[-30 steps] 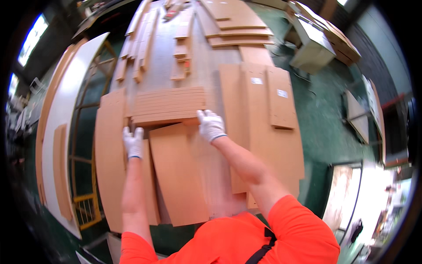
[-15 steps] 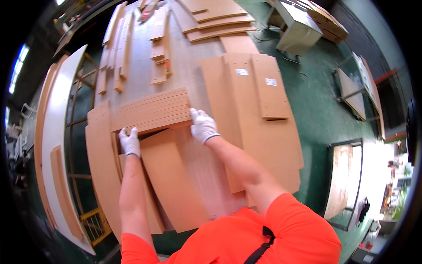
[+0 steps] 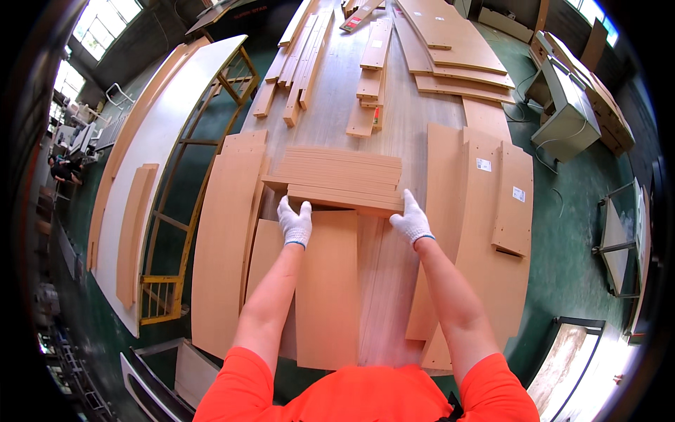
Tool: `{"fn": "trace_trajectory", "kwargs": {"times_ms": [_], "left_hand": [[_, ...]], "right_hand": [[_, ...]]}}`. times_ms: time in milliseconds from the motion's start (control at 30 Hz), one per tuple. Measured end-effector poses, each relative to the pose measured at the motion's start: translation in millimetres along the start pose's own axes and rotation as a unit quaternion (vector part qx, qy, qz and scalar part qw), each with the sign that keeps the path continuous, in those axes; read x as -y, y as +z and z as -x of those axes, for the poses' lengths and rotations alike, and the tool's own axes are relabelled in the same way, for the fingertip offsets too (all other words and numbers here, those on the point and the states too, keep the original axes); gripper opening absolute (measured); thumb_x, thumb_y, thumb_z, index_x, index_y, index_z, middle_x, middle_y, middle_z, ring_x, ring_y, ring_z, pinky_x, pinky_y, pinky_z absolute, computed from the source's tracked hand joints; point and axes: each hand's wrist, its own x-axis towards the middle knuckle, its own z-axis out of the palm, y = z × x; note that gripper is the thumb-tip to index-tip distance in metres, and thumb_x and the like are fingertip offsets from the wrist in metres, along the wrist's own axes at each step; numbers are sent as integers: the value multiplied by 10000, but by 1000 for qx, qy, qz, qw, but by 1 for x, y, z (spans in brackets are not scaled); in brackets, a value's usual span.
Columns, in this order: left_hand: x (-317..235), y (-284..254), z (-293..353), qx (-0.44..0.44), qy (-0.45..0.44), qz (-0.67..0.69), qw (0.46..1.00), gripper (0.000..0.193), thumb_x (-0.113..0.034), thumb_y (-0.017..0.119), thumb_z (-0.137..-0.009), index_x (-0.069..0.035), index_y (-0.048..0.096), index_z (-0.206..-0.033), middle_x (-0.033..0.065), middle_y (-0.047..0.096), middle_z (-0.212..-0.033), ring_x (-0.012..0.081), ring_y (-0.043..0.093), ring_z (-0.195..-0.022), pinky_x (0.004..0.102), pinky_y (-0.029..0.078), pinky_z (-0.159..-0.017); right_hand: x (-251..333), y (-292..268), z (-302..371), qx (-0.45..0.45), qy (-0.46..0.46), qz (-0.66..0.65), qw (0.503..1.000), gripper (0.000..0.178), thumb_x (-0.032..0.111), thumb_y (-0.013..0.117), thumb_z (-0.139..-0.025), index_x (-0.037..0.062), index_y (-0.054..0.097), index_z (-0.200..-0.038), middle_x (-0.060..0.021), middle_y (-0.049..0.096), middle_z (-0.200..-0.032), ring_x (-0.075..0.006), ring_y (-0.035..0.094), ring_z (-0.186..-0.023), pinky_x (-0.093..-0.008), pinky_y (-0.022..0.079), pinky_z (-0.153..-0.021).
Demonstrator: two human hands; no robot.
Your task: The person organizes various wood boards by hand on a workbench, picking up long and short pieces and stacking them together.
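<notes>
A stack of narrow wood-coloured boards [image 3: 341, 169] lies across the middle of the table. Its nearer boards sit a little to the right of the farther ones, leaving a step at the left end. My left hand [image 3: 295, 224], in a white glove, grips the near left corner, thumb and fingers spread around it. At the right end, my gloved right hand [image 3: 413, 219] has its fingers up along the board ends and its thumb at the near edge. Beneath the stack's near side, a wide flat panel [image 3: 327, 288] reaches toward me; the fingers' undersides are hidden.
Long panels [image 3: 225, 246] lie at left, and larger labelled panels [image 3: 478, 281] at right. Narrow strips [image 3: 306, 63] and stacked panels [image 3: 457, 49] occupy the far end. Left of the table stands a white-topped rack [image 3: 169, 133] with a yellow frame.
My view has swung, bringing the stack nearer the picture's middle. Its nearer boards now sit offset to the right, where the ends were more even. Both hands stay at its ends.
</notes>
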Motion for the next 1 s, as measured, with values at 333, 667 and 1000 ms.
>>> {"fn": "trace_trajectory", "kwargs": {"times_ms": [333,667,1000], "left_hand": [[20,-2,11,-30,98,-43,994,807,-316,741,-946,97,367,-1531,316,434,-1536,451,413,-1453,487,340,-1229],[20,7,23,-22,143,-112,983,809,-253,790,-881,36,388,-1520,319,449,-1505,481,414,-1428,523,364,-1207],[10,-9,63,-15,249,-74,966,750,-220,772,-889,15,422,-1509,273,461,-1516,443,413,-1443,518,343,-1225]], "right_hand": [[48,1,10,75,72,-17,994,1014,216,676,-828,-40,144,-1652,-319,433,-1591,-453,602,-1311,-449,506,-1097],[-25,-4,87,-87,-26,-72,993,812,302,771,-859,-38,449,-1522,-287,519,-1526,-417,552,-1381,-454,470,-1137],[-169,-123,348,-239,249,222,912,866,407,824,-848,-58,483,-1493,-284,471,-1559,-405,444,-1467,-502,351,-1215]]}}
